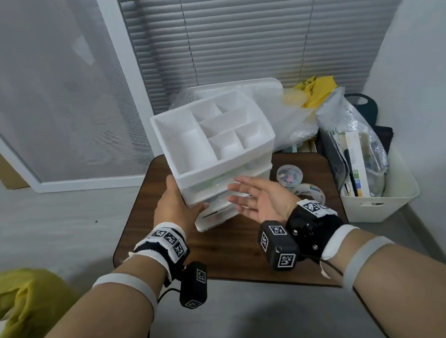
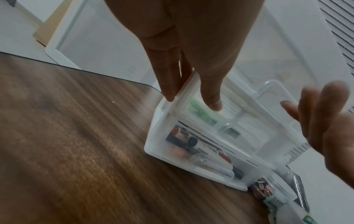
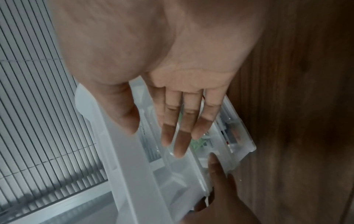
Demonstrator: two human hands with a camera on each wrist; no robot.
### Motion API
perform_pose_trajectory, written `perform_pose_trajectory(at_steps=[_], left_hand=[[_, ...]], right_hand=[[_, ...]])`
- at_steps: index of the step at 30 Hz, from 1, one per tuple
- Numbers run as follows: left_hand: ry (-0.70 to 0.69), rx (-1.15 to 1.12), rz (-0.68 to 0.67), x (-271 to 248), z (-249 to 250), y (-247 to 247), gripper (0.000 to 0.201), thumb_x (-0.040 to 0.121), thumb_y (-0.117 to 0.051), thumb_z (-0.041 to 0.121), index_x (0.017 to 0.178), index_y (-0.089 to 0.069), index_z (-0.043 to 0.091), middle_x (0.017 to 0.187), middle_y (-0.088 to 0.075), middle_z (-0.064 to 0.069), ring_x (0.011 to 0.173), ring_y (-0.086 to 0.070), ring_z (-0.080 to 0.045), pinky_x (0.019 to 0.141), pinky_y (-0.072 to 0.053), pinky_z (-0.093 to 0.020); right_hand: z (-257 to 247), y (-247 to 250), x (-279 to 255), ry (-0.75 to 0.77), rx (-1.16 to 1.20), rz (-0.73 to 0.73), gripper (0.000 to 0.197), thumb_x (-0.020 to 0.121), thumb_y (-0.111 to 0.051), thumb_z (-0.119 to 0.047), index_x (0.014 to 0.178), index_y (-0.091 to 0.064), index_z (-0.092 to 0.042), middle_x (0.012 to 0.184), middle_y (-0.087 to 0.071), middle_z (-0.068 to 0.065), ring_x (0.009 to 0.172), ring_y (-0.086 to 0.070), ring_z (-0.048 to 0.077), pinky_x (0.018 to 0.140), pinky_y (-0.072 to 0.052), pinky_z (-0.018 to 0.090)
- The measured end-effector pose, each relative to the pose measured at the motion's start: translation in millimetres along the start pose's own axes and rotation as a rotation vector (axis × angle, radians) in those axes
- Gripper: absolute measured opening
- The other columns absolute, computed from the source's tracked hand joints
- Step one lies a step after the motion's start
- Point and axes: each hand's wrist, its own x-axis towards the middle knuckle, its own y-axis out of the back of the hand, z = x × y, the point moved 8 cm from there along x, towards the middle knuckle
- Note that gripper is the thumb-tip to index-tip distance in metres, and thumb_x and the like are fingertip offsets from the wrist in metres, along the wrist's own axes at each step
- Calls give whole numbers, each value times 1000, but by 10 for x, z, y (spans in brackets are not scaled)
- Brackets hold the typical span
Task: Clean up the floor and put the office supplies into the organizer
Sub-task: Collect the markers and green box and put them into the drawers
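Note:
A white organizer (image 1: 227, 168) with open top compartments and clear drawers stands on a small brown table (image 1: 225, 254). My left hand (image 1: 185, 196) grips its front left corner (image 2: 159, 136), fingers on the side and thumb (image 2: 212, 104) on the drawer front. My right hand (image 1: 246, 194) is open with straight fingers (image 3: 178, 145) just in front of the drawers (image 3: 134, 174); whether it touches them I cannot tell. The bottom drawer (image 1: 213, 220) sticks out slightly and holds markers (image 2: 193, 144). Green items (image 2: 201, 115) show in the drawer above.
A round clear tub (image 1: 289, 175) of small items and a tape roll (image 1: 311, 191) lie on the table to the right. Beyond stands a white bin (image 1: 380, 207) with bags. A yellow-green cloth (image 1: 18, 300) lies on the floor at left. Blinds and a framed screen stand behind.

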Motion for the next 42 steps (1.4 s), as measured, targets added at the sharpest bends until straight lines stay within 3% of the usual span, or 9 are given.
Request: perform_pose_trajectory(at_steps=[7, 13, 16, 18, 21, 27, 33, 37, 42], left_hand=[[-58, 98, 12, -46, -18, -5, 52, 77, -74, 32, 110, -34, 27, 90, -64, -1, 77, -64, -27, 68, -54, -39], [-92, -78, -26, -102, -104, 5, 58, 77, -81, 24, 114, -37, 30, 91, -62, 6, 78, -62, -8, 65, -47, -25], [-93, -97, -35, -96, -115, 2, 58, 78, -80, 24, 117, -38, 25, 96, -63, 0, 79, -63, -12, 65, -46, -24], [-89, -116, -39, -85, -126, -12, 58, 78, -80, 23, 117, -37, 25, 97, -63, -3, 82, -66, -18, 70, -52, -31], [-99, -174, -52, -110, -84, -21, 55, 80, -77, 17, 119, -38, 24, 99, -63, -2, 85, -65, -14, 76, -55, -33], [-134, -147, -22, -36, -97, 99, 38, 81, -72, 9, 113, -53, 18, 113, -58, -8, 92, -59, -11, 82, -49, -18], [-92, -191, 90, 15, 27, 303, 32, 79, -48, -8, 104, -57, 11, 111, -59, -16, 93, -58, -19, 84, -49, -25], [-20, -289, 118, -22, 188, 417, 26, 87, -45, -1, 101, -55, 18, 104, -65, -7, 97, -61, -26, 89, -51, -38], [32, -432, 82, -158, 377, 540, 14, 99, -48, 23, 111, -51, 17, 99, -60, 5, 93, -59, -21, 74, -47, -22]], right_hand=[[-5, 369, -143, 34, -153, 131, 36, 73, -75, -47, 87, -69, -15, 97, -76, 7, 88, -69, 18, 79, -53, 32], [13, 563, -357, -69, -369, 17, 28, 85, -70, -31, 100, -72, -8, 102, -75, 11, 87, -69, 19, 78, -51, 30], [-242, 996, -343, 122, -863, 304, 5, 86, -69, -17, 90, -71, -16, 88, -64, 5, 72, -59, 15, 66, -47, 29], [-440, 1239, -299, 232, -1372, 523, 16, 80, -71, -25, 95, -65, -25, 103, -54, -1, 82, -58, 14, 74, -47, 30], [-338, 1378, -141, 131, -1696, 518, 36, 78, -72, -32, 110, -57, -26, 120, -49, -2, 97, -61, 23, 86, -52, 35], [-435, 1469, -164, 187, -1662, 656, 24, 83, -72, -28, 101, -70, -12, 116, -57, 13, 88, -59, 27, 79, -48, 28], [-1232, 1012, -880, 742, -1519, 933, 33, 87, -62, -29, 108, -60, -4, 113, -51, 20, 105, -51, 38, 91, -40, 40], [-1473, 207, -1145, 1058, -1382, 590, 19, 87, -63, -27, 91, -56, -11, 98, -44, 3, 88, -48, 21, 75, -40, 27], [-1039, -498, -807, 817, -1750, 93, 23, 85, -68, -34, 92, -61, -13, 96, -44, 0, 91, -46, 17, 81, -40, 30]])
